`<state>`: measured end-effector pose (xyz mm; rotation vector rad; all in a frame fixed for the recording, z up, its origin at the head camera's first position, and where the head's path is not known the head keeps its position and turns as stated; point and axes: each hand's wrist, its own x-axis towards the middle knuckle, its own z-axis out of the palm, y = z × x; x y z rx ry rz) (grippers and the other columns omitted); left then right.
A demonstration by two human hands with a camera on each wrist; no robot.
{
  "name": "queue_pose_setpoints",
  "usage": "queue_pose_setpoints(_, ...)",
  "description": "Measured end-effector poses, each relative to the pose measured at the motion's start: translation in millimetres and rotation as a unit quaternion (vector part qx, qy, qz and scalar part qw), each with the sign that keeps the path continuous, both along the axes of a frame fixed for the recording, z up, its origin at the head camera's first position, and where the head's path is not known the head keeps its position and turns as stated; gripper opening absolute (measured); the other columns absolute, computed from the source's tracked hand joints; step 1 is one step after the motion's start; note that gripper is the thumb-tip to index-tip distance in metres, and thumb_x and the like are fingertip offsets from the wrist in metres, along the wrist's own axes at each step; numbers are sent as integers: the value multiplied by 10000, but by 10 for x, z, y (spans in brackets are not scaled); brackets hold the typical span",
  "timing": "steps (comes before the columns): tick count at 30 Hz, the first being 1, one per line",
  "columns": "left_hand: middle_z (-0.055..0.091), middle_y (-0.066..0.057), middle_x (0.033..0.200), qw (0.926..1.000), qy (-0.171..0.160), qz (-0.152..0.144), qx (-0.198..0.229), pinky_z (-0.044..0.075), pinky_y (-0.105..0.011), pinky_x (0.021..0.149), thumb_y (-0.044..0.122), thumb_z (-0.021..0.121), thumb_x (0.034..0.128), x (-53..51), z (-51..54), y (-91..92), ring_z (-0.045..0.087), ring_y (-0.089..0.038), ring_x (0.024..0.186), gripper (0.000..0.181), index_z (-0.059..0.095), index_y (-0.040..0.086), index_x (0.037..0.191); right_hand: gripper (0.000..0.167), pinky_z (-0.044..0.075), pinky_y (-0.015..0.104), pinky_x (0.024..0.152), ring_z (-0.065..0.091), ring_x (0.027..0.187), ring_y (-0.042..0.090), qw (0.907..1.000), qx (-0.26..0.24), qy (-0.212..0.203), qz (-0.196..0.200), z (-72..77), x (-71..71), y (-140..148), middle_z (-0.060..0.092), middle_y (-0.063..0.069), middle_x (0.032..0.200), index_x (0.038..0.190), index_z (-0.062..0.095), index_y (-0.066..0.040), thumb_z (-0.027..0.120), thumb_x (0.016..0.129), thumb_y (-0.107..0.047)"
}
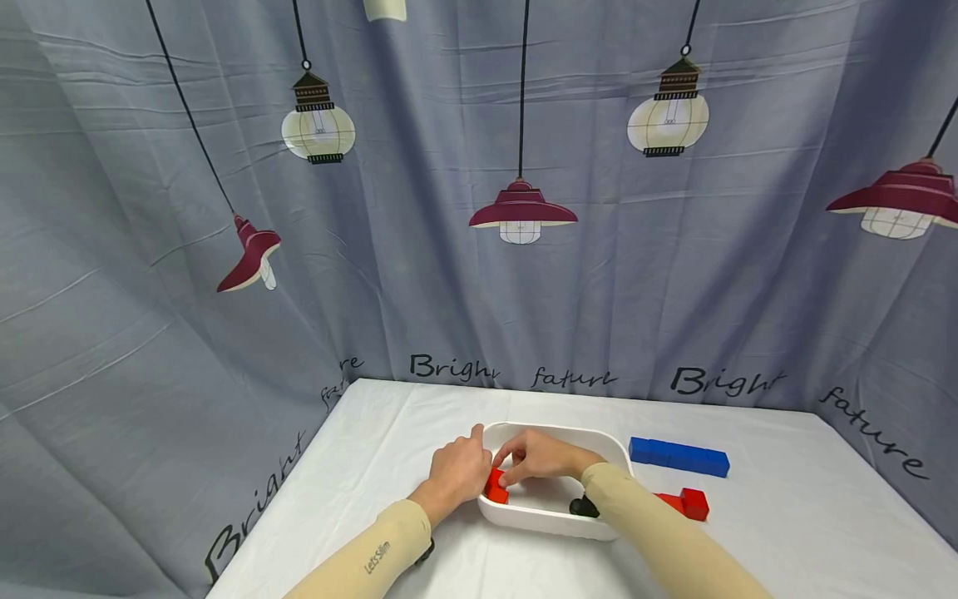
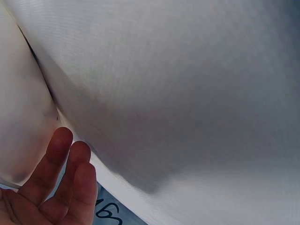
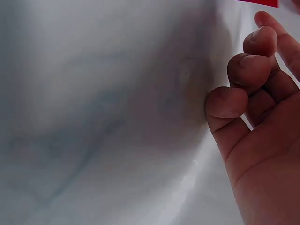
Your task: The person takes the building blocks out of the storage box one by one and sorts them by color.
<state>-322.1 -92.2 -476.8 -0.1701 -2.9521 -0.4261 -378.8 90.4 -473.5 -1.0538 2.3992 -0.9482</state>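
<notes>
A white tub (image 1: 542, 522) stands on the table, with red blocks (image 1: 497, 496) inside at its left end. My right hand (image 1: 546, 456) reaches into the tub from the right and pinches a red block between thumb and index finger. In the right wrist view a red edge (image 3: 262, 2) shows past the fingertips, and the other fingers are bent. My left hand (image 1: 458, 470) rests against the tub's left end. Its fingers (image 2: 84, 187) look fairly straight in the left wrist view, beside a pale wall; the thumb is hidden.
Right of the tub lies a blue bar of joined blocks (image 1: 678, 457). Nearer to me is a red block piece (image 1: 694, 504), partly hidden by the right sleeve. A black object (image 1: 584, 506) sits in the tub near that forearm. A patterned curtain (image 1: 569, 316) hangs behind the white table.
</notes>
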Motion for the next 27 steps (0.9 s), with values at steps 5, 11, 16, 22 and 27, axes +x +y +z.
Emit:
queue_pose_setpoints(5,702,-120,871,10000,-10,-7,-3,555,-457,662,247,510,953,-2,12,2,678,-271,713,441,533,15,1328,203,351,206,565,483,586,64,9999,26,-105,5,-7,-6,-7,553,-56,646,1031,768,-212,805,835,-245)
queue_pose_setpoints(11,701,-115,868,10000,2,2,-18,550,-450,654,253,515,954,-12,21,6,673,-263,701,444,530,17,1330,185,359,214,573,487,595,77,9999,-1,-131,5,27,-3,4,558,-48,644,1031,769,-191,768,846,-193)
queue_pose_setpoints(16,680,-101,820,9999,21,-2,-101,542,-440,629,253,528,952,-11,23,7,660,-259,674,402,538,30,1286,214,376,228,552,495,591,133,9993,-142,-357,-38,44,4,5,581,35,650,1062,768,-155,718,853,-146)
queue_pose_setpoints(22,678,-98,825,10000,-32,1,-61,545,-434,633,258,536,958,-11,20,3,649,-247,671,413,533,28,1301,254,363,214,542,477,570,102,9991,-178,-381,-20,26,0,-2,546,-28,624,1067,769,-143,768,814,-157)
queue_pose_setpoints(27,679,-100,832,10000,-89,19,31,540,-440,651,261,534,960,-8,3,3,638,-242,670,415,531,29,1304,228,342,200,549,465,568,66,9995,-112,-308,23,-10,-3,-5,531,-64,619,1026,768,-138,792,799,-142)
